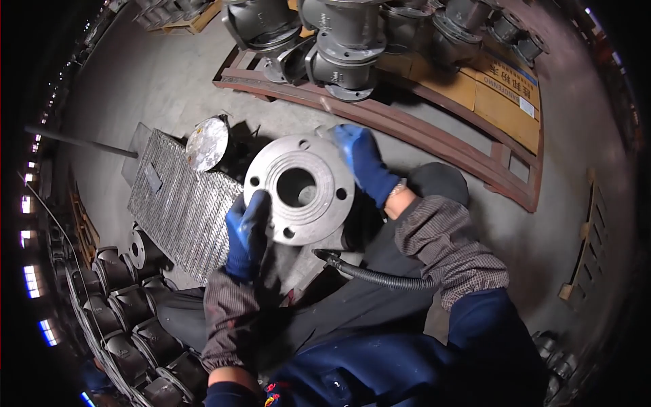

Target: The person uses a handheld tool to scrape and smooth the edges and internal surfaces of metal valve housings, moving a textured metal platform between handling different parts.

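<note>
A round grey flanged metal casting [315, 220], with a wide centre bore and several bolt holes, faces up in front of me. My left hand [245, 234], in a blue glove, is closed on its lower left rim, the thumb lying on the flange face. At the upper right edge, my right hand [363, 159], gloved too, has its fingers curled over the casting's far side; their tips are partly hidden. Close below the flange, a black ribbed hose [376, 275] with a dark end piece runs across my legs. The casting's underside is mostly out of sight.
Left of the casting are a ridged metal block [186, 203] and a round, stained plate [207, 144]. Beyond, dark flanged castings [349, 34] stand on a reddish pallet [407, 129] with cardboard [498, 102]. More castings [129, 359] crowd the lower left. A wooden pallet [583, 234] lies far right.
</note>
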Available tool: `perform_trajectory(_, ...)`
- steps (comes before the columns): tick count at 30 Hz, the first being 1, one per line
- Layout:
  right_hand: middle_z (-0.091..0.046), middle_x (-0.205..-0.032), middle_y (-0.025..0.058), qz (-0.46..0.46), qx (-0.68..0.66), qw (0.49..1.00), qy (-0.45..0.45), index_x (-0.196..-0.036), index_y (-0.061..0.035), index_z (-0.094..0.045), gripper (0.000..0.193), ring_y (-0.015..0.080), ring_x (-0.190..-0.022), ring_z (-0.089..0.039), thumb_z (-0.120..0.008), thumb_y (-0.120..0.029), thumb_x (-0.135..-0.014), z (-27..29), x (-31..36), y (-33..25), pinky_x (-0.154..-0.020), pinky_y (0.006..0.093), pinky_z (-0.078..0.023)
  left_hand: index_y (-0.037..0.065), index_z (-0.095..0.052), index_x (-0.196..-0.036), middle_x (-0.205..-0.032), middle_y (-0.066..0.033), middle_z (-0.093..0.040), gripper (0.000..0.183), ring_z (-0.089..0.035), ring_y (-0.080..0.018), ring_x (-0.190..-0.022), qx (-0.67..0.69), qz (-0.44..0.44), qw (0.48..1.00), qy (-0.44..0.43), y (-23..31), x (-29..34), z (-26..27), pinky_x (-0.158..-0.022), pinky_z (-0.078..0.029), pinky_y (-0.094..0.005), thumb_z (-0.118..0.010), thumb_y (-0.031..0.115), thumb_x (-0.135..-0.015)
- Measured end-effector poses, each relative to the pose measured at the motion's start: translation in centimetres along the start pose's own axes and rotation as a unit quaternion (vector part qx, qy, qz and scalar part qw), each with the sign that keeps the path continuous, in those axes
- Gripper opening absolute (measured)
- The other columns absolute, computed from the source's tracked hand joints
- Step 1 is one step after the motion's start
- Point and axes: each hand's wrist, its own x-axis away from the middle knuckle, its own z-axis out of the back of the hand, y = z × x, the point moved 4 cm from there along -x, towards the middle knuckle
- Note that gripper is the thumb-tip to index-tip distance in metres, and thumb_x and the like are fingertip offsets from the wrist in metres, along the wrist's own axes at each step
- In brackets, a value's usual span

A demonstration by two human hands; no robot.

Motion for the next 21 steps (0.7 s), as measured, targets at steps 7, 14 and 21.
perform_trajectory(7,-0.053,-0.076,-0.0030,0.079,-0.210,0.956,0.189,-0.085,-0.0026,-0.060,0.019,0.0066,-0.068,-0.044,-0.048,-0.016,-0.092,15.1,-5.6,-0.4,-0.064,0.0250,-0.041,-0.007,-0.056,-0.107,-0.087,-0.0093,-0.064,0.046,-0.063,-0.0141,-0.077,0.204,0.019,0.976,-0.072,4.6,-14.8,-13.0,-0.065,-0.053,-0.0264,-0.062,0.033,-0.087)
perform_trajectory(14,-0.062,-0.074,0.0058,0.158,-0.031,0.939,0.305,-0.089,0.0043,-0.063,0.030,0.0141,-0.068,-0.053,-0.051,-0.023,-0.089,27.4,-15.8,6.5,-0.065,0.0286,-0.044,-0.007,-0.050,-0.122,-0.104,-0.0141,-0.063,0.042,-0.061,-0.0191,-0.092,0.313,0.007,0.942,-0.121,0.7,-23.4,-26.6,-0.081,-0.050,-0.0291,-0.061,0.004,-0.083)
perform_trajectory(21,-0.068,-0.074,0.0067,0.049,0.765,0.610,0.200,-0.074,-0.0126,-0.069,0.015,0.0209,-0.073,-0.067,-0.056,-0.016,-0.081,25.4,-21.0,8.9,-0.058,0.0311,-0.051,-0.004,-0.042,-0.126,-0.118,-0.0166,-0.057,0.047,-0.057,-0.0215,-0.104,0.234,-0.117,0.963,-0.070,2.1,-23.4,-28.7,-0.085,-0.047,-0.0324,-0.060,0.007,-0.084)
